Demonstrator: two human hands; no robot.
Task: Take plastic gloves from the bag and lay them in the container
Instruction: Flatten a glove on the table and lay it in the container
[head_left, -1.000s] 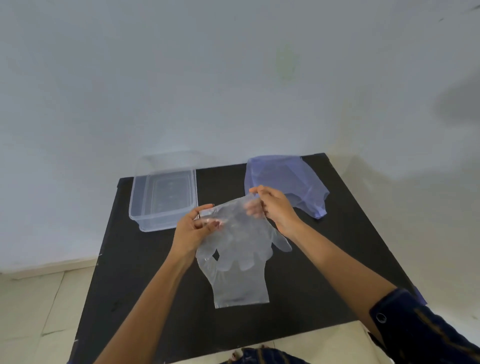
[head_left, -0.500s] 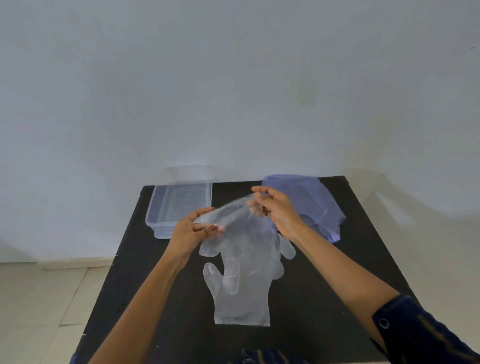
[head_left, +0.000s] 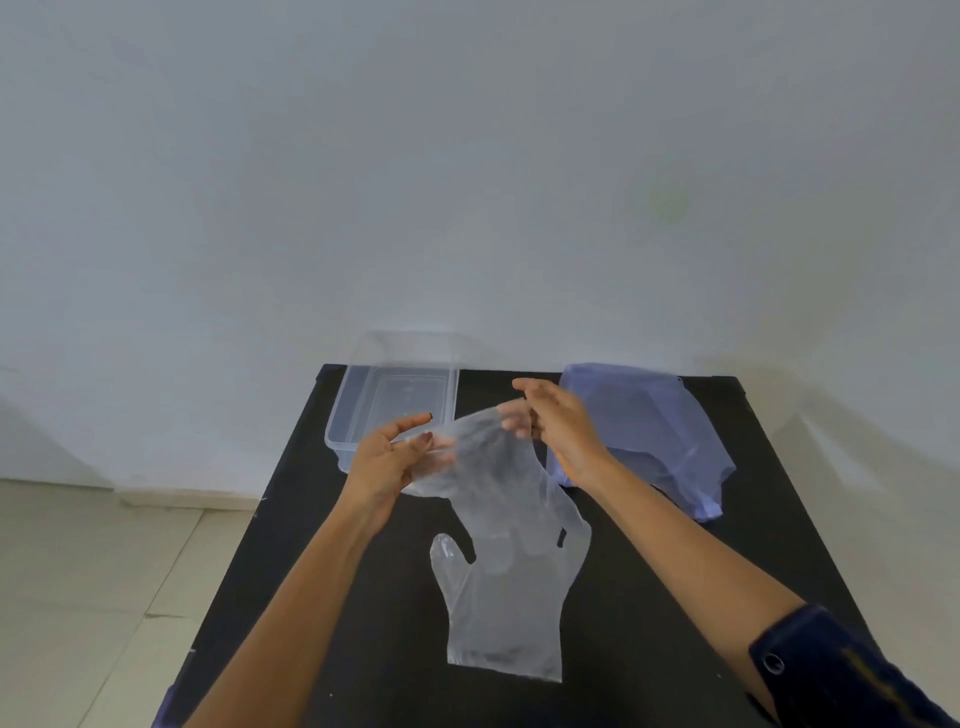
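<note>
I hold a clear plastic glove (head_left: 493, 467) in the air by its cuff, fingers hanging down. My left hand (head_left: 387, 460) pinches its left edge and my right hand (head_left: 558, 428) pinches the top right edge. A second clear glove (head_left: 501, 618) lies flat on the black table (head_left: 311, 597) below, cuff toward me. The clear rectangular container (head_left: 397, 410) stands at the table's far left, just behind my left hand, and looks empty. The bluish translucent bag (head_left: 649, 431) lies at the far right, behind my right hand.
The table stands against a white wall (head_left: 467, 182). Pale floor tiles (head_left: 93, 597) show to the left of the table. A dark blue sleeve (head_left: 841, 675) covers my right forearm near the bottom right corner.
The view has shifted, so the table sits lower in the frame. The held glove has risen a little off the flat glove, and my left fingers have loosened and spread along its edge.
</note>
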